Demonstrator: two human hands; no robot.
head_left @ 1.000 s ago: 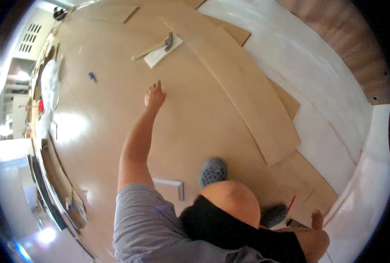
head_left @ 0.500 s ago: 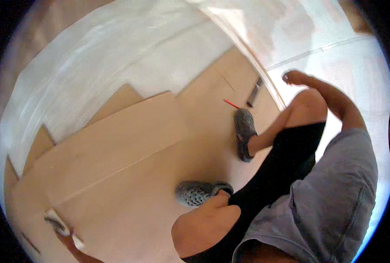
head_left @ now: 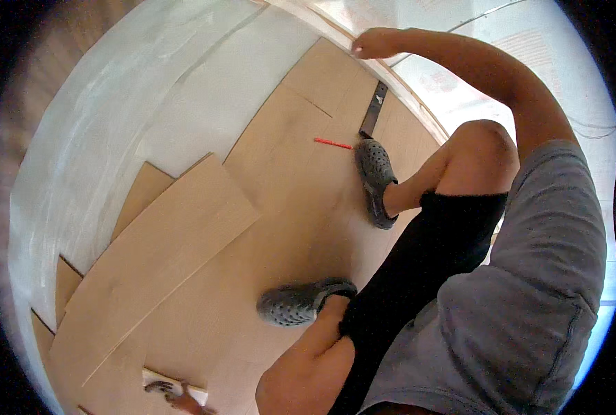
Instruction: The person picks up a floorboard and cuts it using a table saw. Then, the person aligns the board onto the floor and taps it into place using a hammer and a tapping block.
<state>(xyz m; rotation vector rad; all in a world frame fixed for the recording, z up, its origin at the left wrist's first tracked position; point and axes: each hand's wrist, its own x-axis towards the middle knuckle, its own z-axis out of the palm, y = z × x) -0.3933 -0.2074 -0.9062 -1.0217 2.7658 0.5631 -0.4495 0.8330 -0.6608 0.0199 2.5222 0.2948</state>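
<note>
My left hand (head_left: 183, 401) is low at the left, its fingers closed around a pale, cream-coloured rectangular block (head_left: 196, 394) held over the wood-look floor planks (head_left: 218, 332). A dark curved shape, perhaps fingers in shadow, lies across the block. Just ahead of this hand, a loose plank (head_left: 162, 235) rests at a slant on the laid floor. My right arm stretches out to the far side, where my right hand (head_left: 377, 43) is curled closed by the pale strip (head_left: 419, 114) along the floor's edge. Whatever it may hold is hidden.
Near my grey clog (head_left: 376, 166) lie a red pencil (head_left: 333, 143) and a dark flat metal bar (head_left: 373, 111). My other clog (head_left: 294, 303) stands nearer. Whitish underlay sheeting (head_left: 149, 90) borders the stepped plank ends. A pale surface (head_left: 453, 76) rises beyond the strip.
My right hand has reached farther forward and left along the edge strip. My left hand, with the pale block, appears lower and farther right. The whole view has shifted too.
</note>
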